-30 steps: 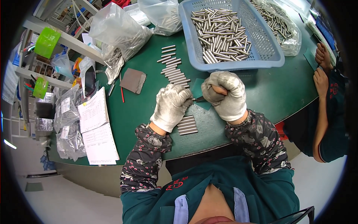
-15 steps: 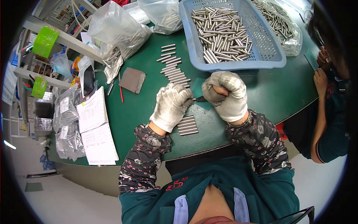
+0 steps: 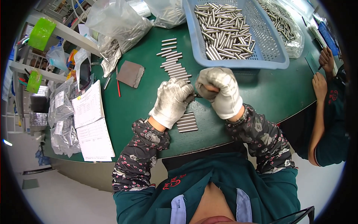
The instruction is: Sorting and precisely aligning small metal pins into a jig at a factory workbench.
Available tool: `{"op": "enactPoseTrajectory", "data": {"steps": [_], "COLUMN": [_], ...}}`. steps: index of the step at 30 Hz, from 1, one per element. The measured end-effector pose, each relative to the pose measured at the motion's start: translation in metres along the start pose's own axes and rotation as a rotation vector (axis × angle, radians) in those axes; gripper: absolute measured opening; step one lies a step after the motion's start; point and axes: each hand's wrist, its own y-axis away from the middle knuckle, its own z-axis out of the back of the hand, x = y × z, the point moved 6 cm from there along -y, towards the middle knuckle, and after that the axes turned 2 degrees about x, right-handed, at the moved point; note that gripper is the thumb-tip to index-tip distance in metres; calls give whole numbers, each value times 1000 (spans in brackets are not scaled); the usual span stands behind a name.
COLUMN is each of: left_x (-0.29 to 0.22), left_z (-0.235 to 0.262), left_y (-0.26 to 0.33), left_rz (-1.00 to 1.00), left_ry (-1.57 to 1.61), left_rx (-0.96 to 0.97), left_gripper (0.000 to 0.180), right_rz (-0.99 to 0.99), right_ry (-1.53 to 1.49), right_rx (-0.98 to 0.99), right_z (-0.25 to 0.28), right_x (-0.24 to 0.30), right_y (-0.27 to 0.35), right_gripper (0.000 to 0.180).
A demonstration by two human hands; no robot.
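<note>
Both hands wear white gloves and meet over the green table (image 3: 141, 108). My left hand (image 3: 172, 100) is closed around a short metal rod whose dark end shows between the two hands. My right hand (image 3: 219, 90) is a fist gripping a small tool pressed to that rod end. A row of metal rods (image 3: 173, 59) lies beyond the hands. A small stack of rods (image 3: 187, 123) lies under my left wrist. A blue basket (image 3: 274, 56) full of rods stands behind my right hand.
Clear plastic bags (image 3: 115, 22) of parts lie at the back left. A grey sanding pad (image 3: 130, 74) and a red pen (image 3: 118, 83) lie left of the rods. Paper sheets (image 3: 89, 127) sit at the left edge. Another person's hands (image 3: 322, 71) work at the right.
</note>
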Motion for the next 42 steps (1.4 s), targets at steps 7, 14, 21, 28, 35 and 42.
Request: {"op": "enactPoseTrajectory", "data": {"steps": [7, 14, 21, 28, 35, 42], "left_x": [-2, -4, -4, -4, -2, -2], "left_z": [5, 10, 6, 6, 5, 5], "left_y": [4, 4, 3, 2, 2, 2], "left_rz": [-7, 18, -13, -8, -7, 0], "left_ry": [42, 65, 14, -14, 1, -7], "left_rx": [-18, -36, -35, -20, -27, -14], "left_gripper": [19, 24, 25, 24, 24, 24], "right_rz": [96, 106, 105, 118, 125, 106], "right_ry": [-151, -145, -180, -190, -225, -227], "right_rx": [-41, -65, -70, -38, -10, -36], "right_z": [12, 15, 16, 13, 12, 14], "right_x": [-1, -1, -1, 0, -1, 0], "right_y": [11, 12, 13, 12, 11, 12], "right_gripper": [43, 42, 42, 42, 41, 40]}}
